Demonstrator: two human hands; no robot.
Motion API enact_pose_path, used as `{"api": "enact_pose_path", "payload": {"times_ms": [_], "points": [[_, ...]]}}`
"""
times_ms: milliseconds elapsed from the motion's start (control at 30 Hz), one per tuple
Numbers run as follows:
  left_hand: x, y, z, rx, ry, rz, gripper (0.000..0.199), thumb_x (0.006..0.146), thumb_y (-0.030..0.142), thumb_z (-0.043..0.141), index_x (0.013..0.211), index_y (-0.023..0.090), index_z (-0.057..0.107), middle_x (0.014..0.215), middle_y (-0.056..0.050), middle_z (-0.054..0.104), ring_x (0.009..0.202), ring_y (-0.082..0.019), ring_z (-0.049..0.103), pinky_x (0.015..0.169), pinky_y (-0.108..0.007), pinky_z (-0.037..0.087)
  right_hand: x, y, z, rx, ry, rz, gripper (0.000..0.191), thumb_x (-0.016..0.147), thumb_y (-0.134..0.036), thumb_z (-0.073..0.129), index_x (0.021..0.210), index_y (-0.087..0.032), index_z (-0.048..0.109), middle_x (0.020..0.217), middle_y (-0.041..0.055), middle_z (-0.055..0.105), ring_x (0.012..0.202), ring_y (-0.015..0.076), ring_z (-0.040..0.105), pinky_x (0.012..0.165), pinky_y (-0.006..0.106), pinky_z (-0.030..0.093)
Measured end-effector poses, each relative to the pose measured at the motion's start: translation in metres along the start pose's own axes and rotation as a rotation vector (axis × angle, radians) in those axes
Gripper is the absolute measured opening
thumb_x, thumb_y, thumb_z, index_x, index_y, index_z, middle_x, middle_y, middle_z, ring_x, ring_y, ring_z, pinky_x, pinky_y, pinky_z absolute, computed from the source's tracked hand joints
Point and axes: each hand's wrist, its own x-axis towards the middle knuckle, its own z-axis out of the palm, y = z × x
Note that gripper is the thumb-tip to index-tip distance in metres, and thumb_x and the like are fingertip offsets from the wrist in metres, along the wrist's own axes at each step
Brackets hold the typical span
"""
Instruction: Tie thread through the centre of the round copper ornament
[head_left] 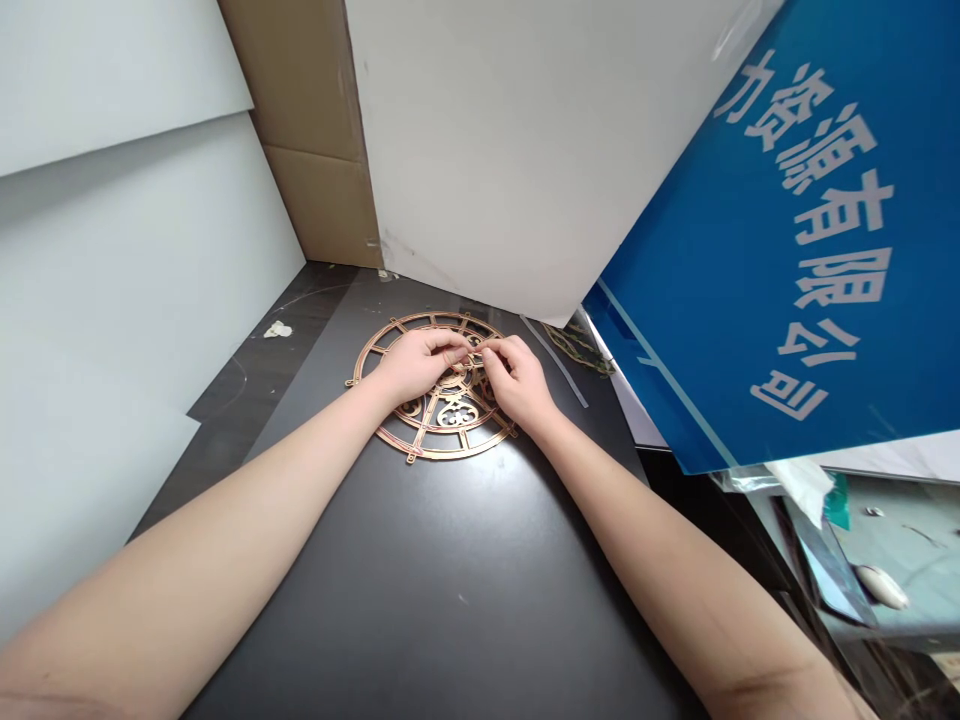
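Note:
A round, gold-coloured openwork frame [463, 440] with spokes and scrolled ornaments lies flat on the dark tabletop [420, 580]. My left hand [420, 362] is over its upper left part, thumb and fingers pinched together near the centre. Facing it, my right hand [517, 378] is over the right part with thumb and forefinger closed. The fingertips of both hands almost meet above the middle of the frame. Whatever they pinch is too small to name.
Pale panels [135, 280] stand at the left, and a large white board [502, 150] rises behind the frame. On the right leans a blue sign [750, 300]. A grey strip [559, 365] and greenish strands [577, 345] lie beyond my right hand. A white mouse [881, 587] is lower right.

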Motion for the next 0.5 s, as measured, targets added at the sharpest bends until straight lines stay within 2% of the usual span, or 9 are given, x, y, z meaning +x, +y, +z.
{"api": "enact_pose_path", "payload": {"times_ms": [167, 500], "points": [[0.0001, -0.001, 0.0, 0.009, 0.0, -0.008, 0.048, 0.093, 0.056, 0.063, 0.116, 0.016, 0.076, 0.118, -0.006, 0.069, 0.101, -0.007, 0.065, 0.094, -0.017, 0.052, 0.001, 0.0053, 0.0018, -0.017, 0.013, 0.0, 0.033, 0.099, -0.04, 0.049, 0.108, -0.021, 0.074, 0.108, 0.0069, 0.067, 0.103, 0.0146, 0.06, 0.099, 0.033, 0.048], [0.0004, 0.0016, 0.0002, 0.006, -0.003, -0.01, 0.045, 0.094, 0.052, 0.063, 0.116, 0.015, 0.076, 0.117, -0.006, 0.069, 0.099, -0.006, 0.064, 0.095, -0.017, 0.051, 0.0011, 0.0078, 0.0022, 0.027, 0.027, -0.011, 0.032, 0.1, -0.038, 0.049, 0.108, -0.021, 0.075, 0.112, 0.0067, 0.068, 0.109, 0.0138, 0.062, 0.102, 0.033, 0.05]]}}
